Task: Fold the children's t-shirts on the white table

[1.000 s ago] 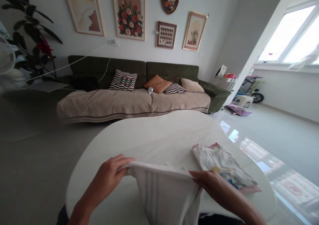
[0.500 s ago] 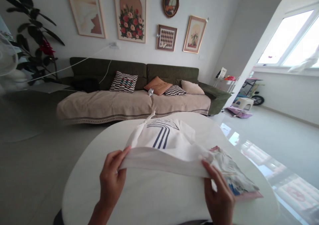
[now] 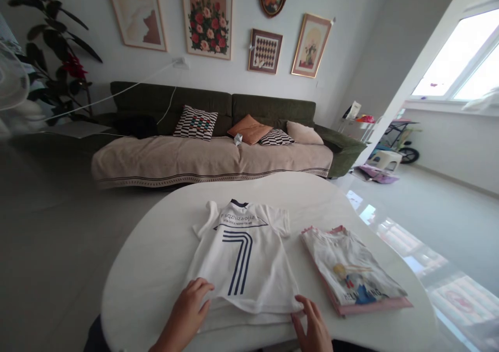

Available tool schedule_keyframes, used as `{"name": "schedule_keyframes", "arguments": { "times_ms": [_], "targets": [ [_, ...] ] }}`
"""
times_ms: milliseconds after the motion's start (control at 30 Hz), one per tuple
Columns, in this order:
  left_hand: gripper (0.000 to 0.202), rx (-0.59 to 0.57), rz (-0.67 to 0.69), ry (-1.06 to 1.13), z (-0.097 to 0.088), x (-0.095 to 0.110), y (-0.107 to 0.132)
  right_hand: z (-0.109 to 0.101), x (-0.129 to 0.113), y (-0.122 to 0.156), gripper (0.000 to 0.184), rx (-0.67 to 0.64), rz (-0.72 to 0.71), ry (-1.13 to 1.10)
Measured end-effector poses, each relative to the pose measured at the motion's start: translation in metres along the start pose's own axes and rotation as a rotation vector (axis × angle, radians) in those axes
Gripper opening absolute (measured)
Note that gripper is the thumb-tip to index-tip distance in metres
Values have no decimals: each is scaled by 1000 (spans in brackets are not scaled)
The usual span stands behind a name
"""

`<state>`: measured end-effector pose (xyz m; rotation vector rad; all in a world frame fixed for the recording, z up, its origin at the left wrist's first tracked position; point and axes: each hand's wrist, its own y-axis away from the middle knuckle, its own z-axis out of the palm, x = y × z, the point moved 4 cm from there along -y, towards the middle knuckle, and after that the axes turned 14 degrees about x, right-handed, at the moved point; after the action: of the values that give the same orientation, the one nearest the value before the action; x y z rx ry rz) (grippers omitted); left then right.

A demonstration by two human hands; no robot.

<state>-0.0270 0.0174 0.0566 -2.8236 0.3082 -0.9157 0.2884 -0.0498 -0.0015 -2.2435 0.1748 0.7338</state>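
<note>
Your white shirt (image 3: 242, 258) lies long axis near-far, collar (image 3: 238, 204) far; your L hand (image 3: 187, 310) & R hand (image 3: 312, 327), part-open, touch near end; can't tell if pinching.

Both hands are bare, five-fingered and ungloved — the left hand (image 3: 190, 306) slim, with slender, tapering fingers (image 3: 200, 283), and the right hand (image 3: 312, 325) of much the same build. The left wrist (image 3: 168, 340) is bare too, as far as the lower edge of the view. Nails are too small to make out clearly. What looks like the wearer's clothing shows only in scraps — a dark, bluish-black patch (image 3: 94, 334) at lower left and a blackish strip (image 3: 350, 346) at lower right, both plain in what can be seen
</note>
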Motion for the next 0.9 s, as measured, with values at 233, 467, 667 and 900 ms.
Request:
{"name": "schedule_keyframes", "arguments": {
  "times_ms": [233,467,667,900],
  "targets": [
    [30,-112,-70,-63,19,-18,19,13,13,-7,27,-90,-16,71],
    [27,162,-37,-89,6,-57,51,-11,45,-13,41,5,425,-36],
    [20,457,-186,122,10,-97,69,-7,43,-2,46,-301,677,-339],
    [39,444,-751,507,26,-82,51,-15,3,-34,41,-100,839,-442]
  ]
}}
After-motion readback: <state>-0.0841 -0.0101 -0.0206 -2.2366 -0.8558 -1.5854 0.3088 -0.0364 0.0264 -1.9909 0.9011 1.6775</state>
